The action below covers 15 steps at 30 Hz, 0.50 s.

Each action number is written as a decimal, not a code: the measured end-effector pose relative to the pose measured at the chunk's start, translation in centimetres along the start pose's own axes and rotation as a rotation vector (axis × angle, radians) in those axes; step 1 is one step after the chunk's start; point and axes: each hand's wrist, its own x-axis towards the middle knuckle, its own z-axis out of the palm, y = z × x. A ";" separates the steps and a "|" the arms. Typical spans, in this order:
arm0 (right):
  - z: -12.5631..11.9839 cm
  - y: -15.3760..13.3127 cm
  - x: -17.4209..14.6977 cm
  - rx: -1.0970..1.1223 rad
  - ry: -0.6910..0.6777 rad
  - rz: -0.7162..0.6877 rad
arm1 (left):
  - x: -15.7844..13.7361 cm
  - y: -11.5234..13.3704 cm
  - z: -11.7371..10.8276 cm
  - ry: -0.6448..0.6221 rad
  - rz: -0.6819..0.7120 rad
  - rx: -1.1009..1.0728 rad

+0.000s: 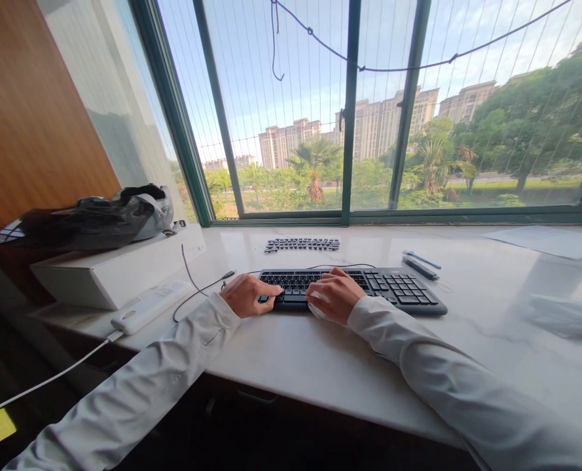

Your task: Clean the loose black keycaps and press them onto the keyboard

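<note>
A black keyboard (411, 288) lies on the white marble-look tabletop, its number pad to the right. Much of its left part shows small exposed key sockets rather than full caps. Loose black keycaps (303, 244) are laid out in rows behind it. At the keyboard's front left corner, my left hand (249, 294) is closed, thumb and forefinger on the corner. My right hand (337, 294) rests over the front middle keys with bent fingers. Under those fingers a white, tissue-like piece (315, 310) shows in part; the rest is hidden.
A white box (118, 268) carrying a dark visor-like headgear (99, 219) stands left, beside a white power bank (150, 307) with a cable. A black cord (200, 294) curls nearby. Pens (421, 267), a paper sheet (550, 242) and clear plastic (565, 317) lie right. Windows (347, 131) rise behind.
</note>
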 end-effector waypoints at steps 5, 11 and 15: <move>0.1 0.0 0.0 0.021 0.005 -0.021 | -0.2 0.4 0.5 0.019 -0.023 0.066; 0.3 0.1 0.0 0.028 0.012 -0.022 | -0.3 0.9 0.5 0.024 -0.070 0.056; 0.4 -0.1 0.0 0.015 0.011 -0.031 | -0.4 1.0 0.7 0.042 -0.094 0.027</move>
